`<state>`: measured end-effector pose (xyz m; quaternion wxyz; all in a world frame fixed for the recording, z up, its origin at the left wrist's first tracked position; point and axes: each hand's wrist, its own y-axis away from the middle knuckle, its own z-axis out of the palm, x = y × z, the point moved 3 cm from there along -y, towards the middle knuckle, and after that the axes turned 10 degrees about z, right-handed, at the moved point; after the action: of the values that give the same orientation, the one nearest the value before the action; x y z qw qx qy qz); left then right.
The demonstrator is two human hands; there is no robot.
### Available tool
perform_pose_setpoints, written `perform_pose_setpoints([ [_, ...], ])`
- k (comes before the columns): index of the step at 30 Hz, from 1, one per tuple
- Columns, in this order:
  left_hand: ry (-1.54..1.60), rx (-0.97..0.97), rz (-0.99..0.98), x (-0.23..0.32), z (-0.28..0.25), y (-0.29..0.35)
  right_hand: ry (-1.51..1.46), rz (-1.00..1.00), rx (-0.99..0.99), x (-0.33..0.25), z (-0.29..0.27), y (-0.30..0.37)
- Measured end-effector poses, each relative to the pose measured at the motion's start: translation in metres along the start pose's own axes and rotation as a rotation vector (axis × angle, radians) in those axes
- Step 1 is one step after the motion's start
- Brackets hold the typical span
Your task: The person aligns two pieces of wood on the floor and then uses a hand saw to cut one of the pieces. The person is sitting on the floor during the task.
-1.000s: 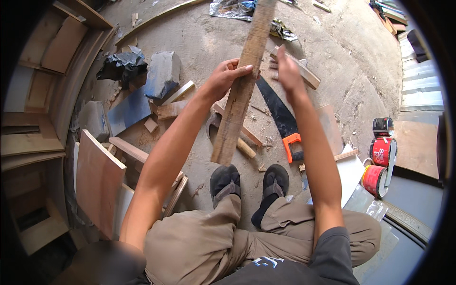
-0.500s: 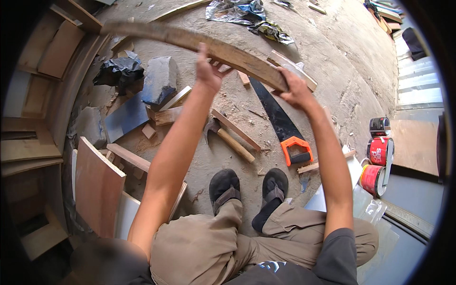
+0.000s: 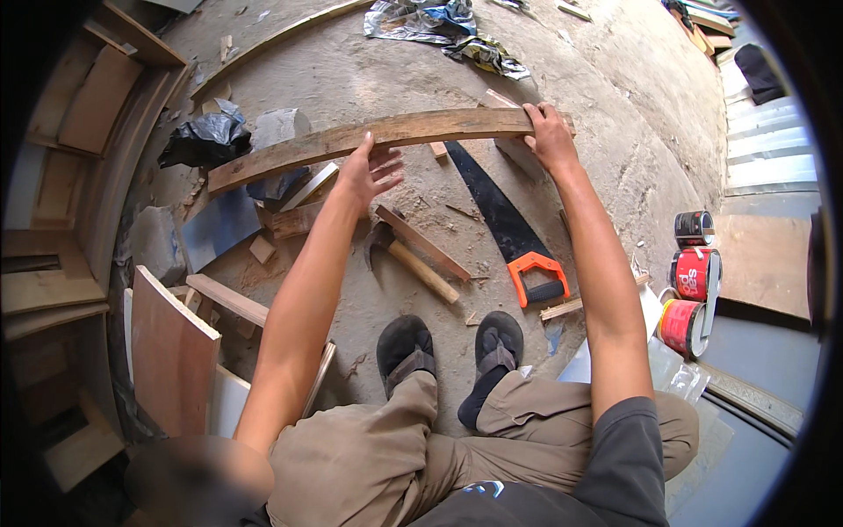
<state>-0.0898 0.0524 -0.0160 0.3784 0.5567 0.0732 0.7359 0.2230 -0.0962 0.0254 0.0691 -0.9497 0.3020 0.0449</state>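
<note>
A long narrow wooden plank (image 3: 413, 129) is held up crosswise over the floor. My right hand (image 3: 551, 139) is closed around its right end. Near its middle, my left hand (image 3: 364, 176) touches the near side with the thumb, its fingers spread and not wrapped round the wood. Below the plank lies a handsaw (image 3: 500, 206) with an orange and black handle. To its left, a hammer (image 3: 417, 266) with a wooden handle rests beside a thin wooden strip (image 3: 424, 243). The plank partly covers a grey block (image 3: 279, 126) behind it.
A black plastic bag (image 3: 206, 139) lies at the left, near wooden shelving (image 3: 132, 176). Plywood pieces (image 3: 174, 351) lean by my left leg. Paint cans (image 3: 694, 274) stand at the right. Crumpled foil-like wrapping (image 3: 421, 19) lies at the far side.
The plank has swung from slanting down rightward to nearly level, its left end coming nearer and its right end moving farther. My left hand has moved slightly left and nearer.
</note>
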Motion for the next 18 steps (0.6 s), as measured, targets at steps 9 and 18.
perform_pose_setpoints([
  [9, -1.116, -0.173, 0.905, 0.048, 0.042, -0.012, -0.120, -0.102, 0.230, -0.014, 0.022, 0.111],
  [18, -1.828, -0.368, 0.969, 0.017, 0.083, -0.055, -0.013, -0.143, -0.262, 0.013, 0.023, 0.277],
])
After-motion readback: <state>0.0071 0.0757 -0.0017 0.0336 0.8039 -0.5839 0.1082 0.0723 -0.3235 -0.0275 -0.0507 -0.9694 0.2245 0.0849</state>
